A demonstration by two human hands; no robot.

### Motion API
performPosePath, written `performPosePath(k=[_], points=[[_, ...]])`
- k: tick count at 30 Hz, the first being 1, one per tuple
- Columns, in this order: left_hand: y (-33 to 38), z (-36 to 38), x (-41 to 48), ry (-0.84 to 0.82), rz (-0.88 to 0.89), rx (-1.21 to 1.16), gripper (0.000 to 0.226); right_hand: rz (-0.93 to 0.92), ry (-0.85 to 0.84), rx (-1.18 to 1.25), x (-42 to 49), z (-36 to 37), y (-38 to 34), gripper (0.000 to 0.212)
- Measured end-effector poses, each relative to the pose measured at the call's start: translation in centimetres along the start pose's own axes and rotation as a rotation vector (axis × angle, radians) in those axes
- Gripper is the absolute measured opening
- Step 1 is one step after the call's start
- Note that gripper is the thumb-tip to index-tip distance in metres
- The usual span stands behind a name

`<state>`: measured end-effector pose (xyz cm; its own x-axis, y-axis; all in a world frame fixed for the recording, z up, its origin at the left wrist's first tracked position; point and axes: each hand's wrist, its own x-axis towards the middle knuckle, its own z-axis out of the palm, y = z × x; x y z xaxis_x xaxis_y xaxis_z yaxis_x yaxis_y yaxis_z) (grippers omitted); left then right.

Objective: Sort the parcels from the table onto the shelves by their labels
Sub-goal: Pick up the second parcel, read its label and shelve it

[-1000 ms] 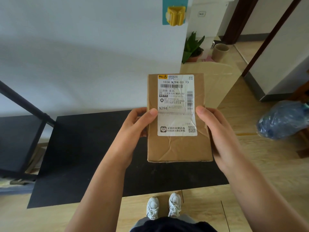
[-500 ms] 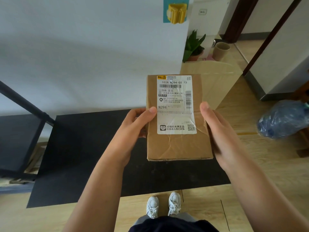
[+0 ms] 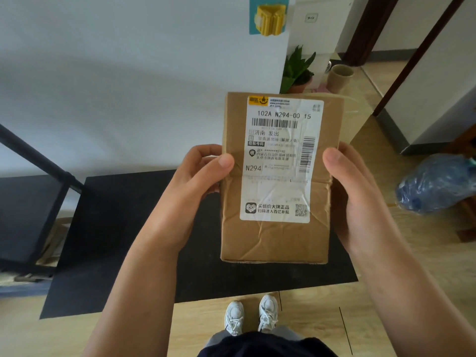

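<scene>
Above the black table [image 3: 123, 228], a brown parcel [image 3: 275, 238] is being held up in the air by both hands, its label [image 3: 280, 161] facing the camera. The left hand [image 3: 190, 191] is gripping the left edge, the thumb pressing on the front and the fingers curling behind. The right hand [image 3: 358, 199] is gripping the right edge in the same way. The label is showing "102A N294-00 15" and "N294". A plant [image 3: 296, 70] and a cup [image 3: 340, 77] are standing on the floor behind, and a blue bag [image 3: 438, 184] is lying at the right. White shoes [image 3: 251, 316] are showing below.
</scene>
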<state>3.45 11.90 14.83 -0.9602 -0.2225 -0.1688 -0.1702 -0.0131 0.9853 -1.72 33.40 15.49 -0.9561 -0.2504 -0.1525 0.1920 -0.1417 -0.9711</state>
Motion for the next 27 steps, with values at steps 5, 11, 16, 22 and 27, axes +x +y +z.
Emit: performPosePath(k=[5,11,16,22,27], points=[[0.2,0.1,-0.2,-0.004,0.032,0.003,0.065,-0.052,-0.039,0.006,0.2,-0.2,0.0,0.055],[0.3,0.1,-0.3,-0.005,0.029,0.011,0.065,-0.066,-0.046,0.000,0.0,-0.4,0.2,0.054],[0.0,-0.1,-0.4,-0.041,0.015,0.025,0.070,-0.053,-0.030,-0.008,-0.2,0.0,0.2,0.054],[-1.0,-0.6,-0.6,-0.001,-0.059,-0.036,0.073,0.036,-0.014,-0.040,-0.5,1.0,0.8,0.064],[-2.3,-1.3,-1.2,0.108,-0.175,-0.099,0.071,0.161,-0.039,-0.150,-1.0,2.2,3.0,0.089]])
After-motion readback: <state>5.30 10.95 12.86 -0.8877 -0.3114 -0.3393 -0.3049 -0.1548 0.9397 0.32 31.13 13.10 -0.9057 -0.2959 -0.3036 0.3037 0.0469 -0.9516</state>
